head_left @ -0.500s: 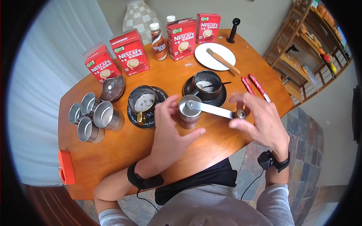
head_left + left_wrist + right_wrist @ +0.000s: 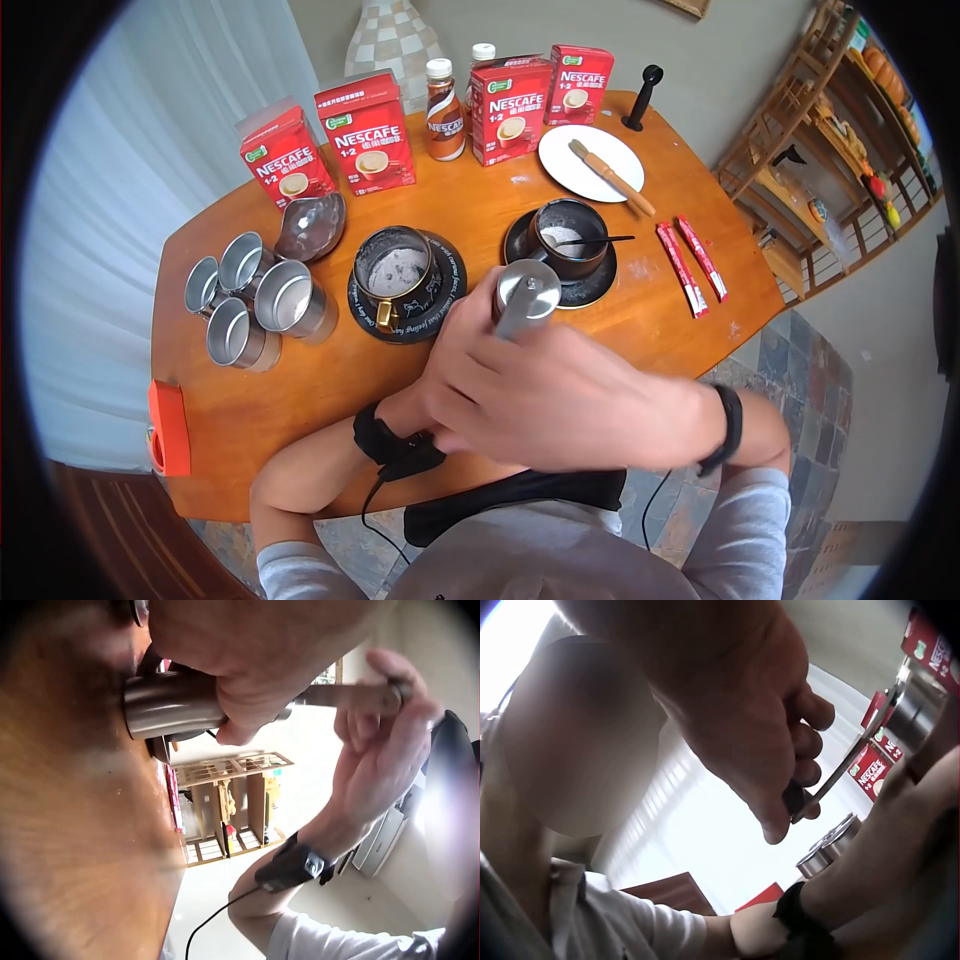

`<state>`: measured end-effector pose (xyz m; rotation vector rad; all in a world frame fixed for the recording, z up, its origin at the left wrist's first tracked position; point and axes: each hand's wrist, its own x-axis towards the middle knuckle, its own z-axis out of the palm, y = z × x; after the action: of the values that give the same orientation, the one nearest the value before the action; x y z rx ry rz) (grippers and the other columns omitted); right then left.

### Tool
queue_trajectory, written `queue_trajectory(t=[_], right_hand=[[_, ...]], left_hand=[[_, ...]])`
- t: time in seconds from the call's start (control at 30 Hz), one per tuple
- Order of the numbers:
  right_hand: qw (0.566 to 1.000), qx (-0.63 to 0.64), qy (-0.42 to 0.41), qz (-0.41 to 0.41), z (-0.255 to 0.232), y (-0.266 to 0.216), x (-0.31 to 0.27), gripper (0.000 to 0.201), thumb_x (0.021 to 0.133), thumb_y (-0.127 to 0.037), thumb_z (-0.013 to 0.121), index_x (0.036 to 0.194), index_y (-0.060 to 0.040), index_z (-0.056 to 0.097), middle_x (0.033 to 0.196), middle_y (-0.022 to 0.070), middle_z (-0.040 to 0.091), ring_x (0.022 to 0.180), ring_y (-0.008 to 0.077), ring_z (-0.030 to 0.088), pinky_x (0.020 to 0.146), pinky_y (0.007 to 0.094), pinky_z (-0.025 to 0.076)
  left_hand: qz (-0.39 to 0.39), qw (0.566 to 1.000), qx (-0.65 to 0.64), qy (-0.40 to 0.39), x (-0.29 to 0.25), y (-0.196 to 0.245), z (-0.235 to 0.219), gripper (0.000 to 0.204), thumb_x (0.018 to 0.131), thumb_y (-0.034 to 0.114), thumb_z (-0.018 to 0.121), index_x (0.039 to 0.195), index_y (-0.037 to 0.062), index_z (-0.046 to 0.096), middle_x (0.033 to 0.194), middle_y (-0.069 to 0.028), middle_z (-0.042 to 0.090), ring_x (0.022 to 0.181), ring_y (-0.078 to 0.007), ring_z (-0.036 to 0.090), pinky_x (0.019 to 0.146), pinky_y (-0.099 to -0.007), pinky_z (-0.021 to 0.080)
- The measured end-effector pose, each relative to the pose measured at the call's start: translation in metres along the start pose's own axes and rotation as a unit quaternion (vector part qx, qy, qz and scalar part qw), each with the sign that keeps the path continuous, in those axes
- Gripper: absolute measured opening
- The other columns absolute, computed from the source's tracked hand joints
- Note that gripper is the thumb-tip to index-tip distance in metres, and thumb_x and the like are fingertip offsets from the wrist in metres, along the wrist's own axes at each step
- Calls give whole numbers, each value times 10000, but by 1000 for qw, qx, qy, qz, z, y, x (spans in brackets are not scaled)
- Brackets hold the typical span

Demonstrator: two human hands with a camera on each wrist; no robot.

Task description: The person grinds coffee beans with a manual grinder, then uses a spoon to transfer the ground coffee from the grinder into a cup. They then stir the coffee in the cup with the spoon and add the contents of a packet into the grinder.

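A steel hand coffee grinder (image 2: 540, 298) stands upright near the middle of the table's near side. My left hand (image 2: 455, 350) holds its body, fingers wrapped round it in the left wrist view, where the lower barrel (image 2: 169, 706) shows below the hand. The right hand (image 2: 590, 400) pinches the dark knob (image 2: 793, 796) at the end of the crank (image 2: 847, 761), and in the head view it covers that end. Just beyond the grinder are two dark cups of pale powder: a gold-handled one (image 2: 425, 262) on a black saucer, and another (image 2: 575, 268) with a black spoon in it.
Several steel cups (image 2: 290, 300) and a dark bowl (image 2: 312, 228) stand at the left. Red Nescafe boxes (image 2: 372, 140) and a bottle (image 2: 444, 110) line the back. A white plate (image 2: 570, 165) bears a brush (image 2: 610, 175); two red sachets (image 2: 682, 270) lie right.
My right hand has swung the crank from pointing right to pointing toward my body, crossing in front of the left arm. The left hand has gone from spread beside the grinder to gripping it.
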<state>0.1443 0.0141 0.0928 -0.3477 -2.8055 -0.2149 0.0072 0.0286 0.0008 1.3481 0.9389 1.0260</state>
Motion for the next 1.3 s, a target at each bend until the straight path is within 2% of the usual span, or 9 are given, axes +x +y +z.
queue_trajectory(t=[0.27, 0.3, 0.43, 0.63, 0.73, 0.87, 0.9, 1.13, 1.3], right_hand=[[978, 182, -39, 91, 21, 93, 52, 258, 1009, -277, 631, 972, -25, 672, 934, 164, 697, 879, 373, 691, 755, 467, 548], [975, 193, -34, 105, 21, 105, 55, 246, 1019, -260, 617, 983, -22, 674, 945, 175, 709, 892, 387, 691, 778, 480, 551], [935, 208, -64, 279, 11, 144, 13, 282, 1021, -288, 616, 1067, -31, 722, 948, 186, 742, 951, 379, 717, 873, 480, 553], [889, 206, -48, 406, -41, 94, -80, 219, 1005, -161, 665, 1160, -24, 595, 857, 147, 701, 767, 321, 695, 717, 423, 522], [844, 202, -85, 490, -63, 46, -89, 231, 952, -148, 755, 1077, -51, 586, 808, 141, 690, 703, 316, 692, 660, 422, 514], [892, 225, -132, 370, -71, 4, -84, 244, 923, -135, 768, 1077, -68, 591, 820, 128, 671, 776, 311, 730, 637, 402, 546], [918, 234, -124, 294, -66, -4, -80, 228, 925, -122, 755, 1074, -65, 592, 827, 127, 663, 776, 315, 727, 631, 402, 548], [967, 228, -102, 47, -15, 6, 28, 299, 972, -258, 719, 1007, -25, 533, 824, 138, 670, 774, 375, 697, 682, 471, 569], [975, 184, -38, 120, 16, 77, 59, 265, 998, -242, 691, 1050, -24, 550, 819, 154, 702, 819, 401, 716, 725, 489, 564]], left_hand=[[138, 975, 173, 24, 8, -22, -2, 519, 814, 170, 902, 1229, 26, 626, 1120, -85, 719, 1015, -173, 688, 937, -327, 539], [94, 979, 177, 34, 3, -13, 0, 593, 823, 206, 874, 1297, -10, 589, 1133, -185, 756, 1074, -302, 750, 952, -393, 569], [50, 991, 122, 22, 2, -10, 2, 492, 822, 143, 879, 1225, 24, 624, 1092, -82, 717, 1018, -159, 683, 932, -340, 538], [53, 992, 112, 22, 0, -11, 1, 531, 842, 173, 873, 1267, 19, 594, 1085, -107, 706, 1013, -162, 672, 927, -340, 531], [76, 992, 101, 24, -2, -8, 2, 526, 845, 194, 854, 1253, 12, 575, 1118, -189, 741, 1078, -303, 746, 929, -418, 565], [93, 990, 104, 37, -1, -7, 1, 524, 839, 213, 878, 1227, 11, 591, 1083, -170, 749, 1029, -277, 751, 906, -397, 558], [80, 993, 85, 31, -1, -9, 1, 489, 834, 199, 906, 1196, 38, 618, 1050, -60, 705, 975, -132, 659, 893, -318, 535], [58, 998, -27, 8, -2, -10, 4, 478, 840, 190, 885, 1198, 28, 612, 1080, -89, 712, 997, -176, 679, 912, -350, 540], [192, 972, 125, 40, 6, -28, 4, 484, 850, 171, 848, 1238, 9, 608, 1120, -148, 739, 1013, -264, 733, 917, -396, 554]])
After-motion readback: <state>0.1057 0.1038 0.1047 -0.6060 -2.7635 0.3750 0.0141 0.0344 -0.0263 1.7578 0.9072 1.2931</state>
